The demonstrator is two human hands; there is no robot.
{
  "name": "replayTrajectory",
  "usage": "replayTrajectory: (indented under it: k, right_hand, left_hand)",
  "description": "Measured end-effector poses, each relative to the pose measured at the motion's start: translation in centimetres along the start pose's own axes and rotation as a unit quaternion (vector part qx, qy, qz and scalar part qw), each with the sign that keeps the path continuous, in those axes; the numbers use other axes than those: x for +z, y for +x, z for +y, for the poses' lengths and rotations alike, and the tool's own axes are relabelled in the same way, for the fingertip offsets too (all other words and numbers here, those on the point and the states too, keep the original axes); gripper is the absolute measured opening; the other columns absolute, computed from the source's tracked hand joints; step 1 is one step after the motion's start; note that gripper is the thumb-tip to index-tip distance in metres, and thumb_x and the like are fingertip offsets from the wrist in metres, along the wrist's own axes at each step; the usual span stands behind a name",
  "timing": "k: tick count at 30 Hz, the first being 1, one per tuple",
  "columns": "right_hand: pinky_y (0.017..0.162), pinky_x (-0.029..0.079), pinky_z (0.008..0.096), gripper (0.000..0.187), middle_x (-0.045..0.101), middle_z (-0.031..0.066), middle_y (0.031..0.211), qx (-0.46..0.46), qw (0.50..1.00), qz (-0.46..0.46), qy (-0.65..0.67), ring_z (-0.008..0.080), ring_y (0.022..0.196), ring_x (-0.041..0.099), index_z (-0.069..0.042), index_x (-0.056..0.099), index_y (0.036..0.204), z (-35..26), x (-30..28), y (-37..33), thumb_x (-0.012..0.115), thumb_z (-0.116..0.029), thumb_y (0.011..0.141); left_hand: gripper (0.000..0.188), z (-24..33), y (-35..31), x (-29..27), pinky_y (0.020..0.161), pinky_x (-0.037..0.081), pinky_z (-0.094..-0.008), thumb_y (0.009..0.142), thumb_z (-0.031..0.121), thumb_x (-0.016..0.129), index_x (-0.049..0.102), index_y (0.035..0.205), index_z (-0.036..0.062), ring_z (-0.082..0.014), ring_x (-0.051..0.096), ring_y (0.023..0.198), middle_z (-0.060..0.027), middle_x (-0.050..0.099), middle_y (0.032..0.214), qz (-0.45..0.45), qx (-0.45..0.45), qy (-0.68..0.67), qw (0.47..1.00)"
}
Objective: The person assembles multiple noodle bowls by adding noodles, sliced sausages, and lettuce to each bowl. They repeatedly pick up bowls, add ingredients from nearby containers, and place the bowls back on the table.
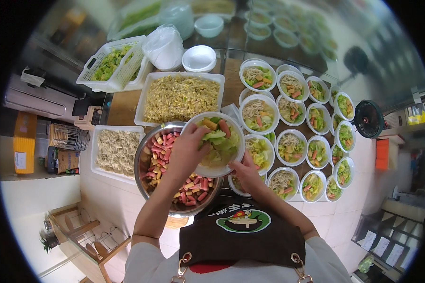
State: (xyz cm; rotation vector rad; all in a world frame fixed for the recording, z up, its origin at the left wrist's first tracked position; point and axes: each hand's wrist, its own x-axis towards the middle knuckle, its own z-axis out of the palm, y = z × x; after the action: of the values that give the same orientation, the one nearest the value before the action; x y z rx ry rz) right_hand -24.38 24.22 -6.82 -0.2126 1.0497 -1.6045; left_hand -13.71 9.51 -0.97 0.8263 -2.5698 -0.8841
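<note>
My right hand grips the near right rim of a white plastic bowl, tilted above the table. Inside lie lettuce leaves and, near its far side, pieces of sausage. Over the bowl's left side reaches my left hand, fingers curled in against the lettuce; what they hold, if anything, is hidden. Beneath my left forearm is a steel basin of cut pink and yellowish sausage pieces, partly covered by the bowl and arm.
Several filled bowls crowd the table's right side, some stacked. Bean sprouts fill a white tub behind the basin; noodle-like pale strands fill another at left. Farther back are a lettuce basket, bagged bowls and unbagged bowls.
</note>
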Motion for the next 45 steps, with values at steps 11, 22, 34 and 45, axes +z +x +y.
replayTrajectory:
  k: [11,22,34,45]
  right_hand:
    - [0.068,0.053,0.0288,0.046,0.053,0.0075,0.11,0.008,0.999,-0.041,-0.018,0.0149,0.09,0.058,-0.004,0.036,0.125,0.5,-0.6,1.9,0.049,-0.004,0.082]
    - [0.067,0.052,0.0277,0.043,0.055,0.0078,0.107,0.038,0.998,-0.044,-0.024,0.0148,0.087,0.059,-0.003,0.04,0.122,1.4,0.4,3.4,0.05,-0.001,0.08]
    - [0.069,0.052,0.0306,0.044,0.054,0.0094,0.108,0.054,0.998,0.017,-0.005,0.0189,0.094,0.056,-0.003,0.038,0.121,2.9,1.9,3.9,0.048,0.002,0.079]
    - [0.075,0.052,0.0316,0.041,0.053,0.0097,0.112,0.053,0.998,-0.014,-0.032,0.0183,0.096,0.057,-0.002,0.039,0.12,5.3,2.4,5.7,0.049,0.0,0.081]
  left_hand:
    - [0.017,-1.6,1.2,-4.4,0.06,0.04,-0.0196,0.08,-0.003,0.056,0.057,0.096,0.0016,-0.0061,0.051,0.074,-0.0016,0.054,0.09,-0.052,-0.053,-0.273,0.959]
    - [0.021,-5.8,1.7,-10.1,0.053,0.045,-0.0173,0.081,0.01,0.062,0.057,0.101,0.0054,-0.0072,0.057,0.068,0.001,0.059,0.078,0.039,-0.203,-0.459,0.864]
    - [0.025,-30.2,16.4,-27.4,0.061,0.048,-0.0246,0.083,0.009,0.056,0.057,0.106,-0.0015,-0.01,0.058,0.068,-0.0059,0.062,0.091,0.228,-0.16,0.027,0.96]
    - [0.011,-22.2,4.4,-17.7,0.065,0.047,-0.0195,0.085,0.006,0.054,0.059,0.095,0.0027,-0.0079,0.056,0.07,-0.0007,0.058,0.075,0.203,-0.097,-0.381,0.897]
